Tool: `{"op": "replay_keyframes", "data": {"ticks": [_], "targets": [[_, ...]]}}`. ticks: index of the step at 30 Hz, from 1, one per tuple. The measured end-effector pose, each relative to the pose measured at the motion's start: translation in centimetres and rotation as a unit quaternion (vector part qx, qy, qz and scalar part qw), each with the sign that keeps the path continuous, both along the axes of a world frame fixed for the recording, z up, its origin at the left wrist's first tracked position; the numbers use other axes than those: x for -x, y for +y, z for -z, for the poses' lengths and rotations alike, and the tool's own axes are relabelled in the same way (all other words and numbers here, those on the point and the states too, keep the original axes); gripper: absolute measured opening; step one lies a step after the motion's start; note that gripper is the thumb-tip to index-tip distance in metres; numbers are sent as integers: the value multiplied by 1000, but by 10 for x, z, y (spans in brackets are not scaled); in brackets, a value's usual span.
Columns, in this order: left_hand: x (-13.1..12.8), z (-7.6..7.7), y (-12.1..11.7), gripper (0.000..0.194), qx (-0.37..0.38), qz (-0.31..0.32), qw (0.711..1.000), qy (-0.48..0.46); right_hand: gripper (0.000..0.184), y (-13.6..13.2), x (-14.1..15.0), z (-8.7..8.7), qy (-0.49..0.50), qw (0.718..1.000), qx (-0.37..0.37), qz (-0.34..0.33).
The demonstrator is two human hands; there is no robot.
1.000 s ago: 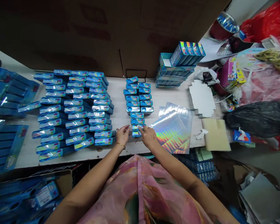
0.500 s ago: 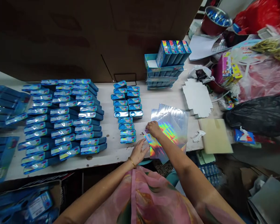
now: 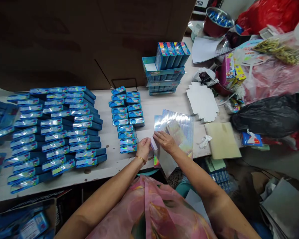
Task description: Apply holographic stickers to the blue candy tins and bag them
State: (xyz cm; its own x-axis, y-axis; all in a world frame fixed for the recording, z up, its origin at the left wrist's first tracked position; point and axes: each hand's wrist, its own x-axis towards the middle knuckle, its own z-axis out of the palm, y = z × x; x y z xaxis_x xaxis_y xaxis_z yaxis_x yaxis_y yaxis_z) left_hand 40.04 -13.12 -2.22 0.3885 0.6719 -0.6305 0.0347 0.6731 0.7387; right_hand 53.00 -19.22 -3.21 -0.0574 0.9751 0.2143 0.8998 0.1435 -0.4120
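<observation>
My left hand (image 3: 144,149), a bracelet at its wrist, is closed in a pinch at a narrow pale strip (image 3: 153,145) beside the shiny sheets. My right hand (image 3: 165,141) is closed over the left edge of a holographic sheet (image 3: 167,162), its fingers together and close to the left fingertips. Part of this sheet hangs past the table's front edge. Other silvery holographic sheets (image 3: 178,114) lie under and behind my right hand. A white piece of paper (image 3: 144,134) shows just behind my left hand. Small blue boxes (image 3: 128,141) stand in rows to its left.
Many blue boxes (image 3: 56,132) fill the table's left side. A display tray (image 3: 161,71) with upright boxes stands at the back. To the right are a white cut-out card (image 3: 201,101), a yellowish pad (image 3: 223,141), crumpled paper (image 3: 204,141) and a black bag (image 3: 269,114).
My left hand has gone from spread fingers to a pinch, moving up to meet the right hand. The held sheet has shifted and looks paler. The view has turned slightly right.
</observation>
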Motion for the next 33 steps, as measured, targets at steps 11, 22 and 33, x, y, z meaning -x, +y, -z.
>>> {"op": "replay_keyframes", "data": {"ticks": [11, 22, 33], "targets": [[-12, 22, 8, 28, -28, -35, 998, 54, 13, -29, 16, -90, 148, 963, 83, 211], [66, -36, 27, 51, -23, -47, 998, -35, 21, 26, 62, -75, 570, 736, 141, 336], [120, 1, 127, 53, -143, -76, 986, 39, 18, 109, 134, -13, 409, 828, 59, 378]]}}
